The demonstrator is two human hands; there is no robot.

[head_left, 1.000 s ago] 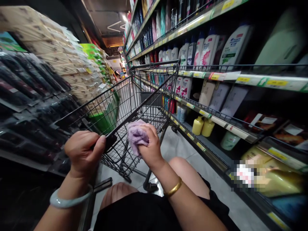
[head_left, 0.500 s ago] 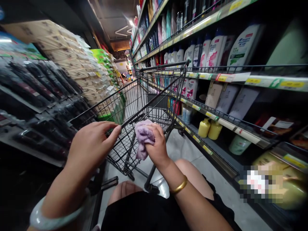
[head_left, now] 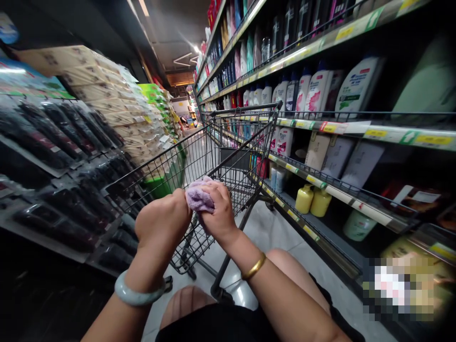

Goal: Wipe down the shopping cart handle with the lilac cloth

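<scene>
I'm probably wiping the cart (head_left: pixel 232 159): my right hand (head_left: pixel 221 209) is squeezing the purple cloth (head_left: pixel 198 198) at its near edge, fingers bending. My left hand (head_left: pixel 164 218)'s fingers are hiding; I can't tell their grip. Rubbing is needing firm pushing.

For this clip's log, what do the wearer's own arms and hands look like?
Both are bare, with no gloves in view. Behind the left grip, the wrist wears a thick, smooth, rounded pale grey-green bangle. Behind the right grip sits a slimmer, shiny gold bangle. No sleeve shows on the left forearm or right forearm.
</scene>
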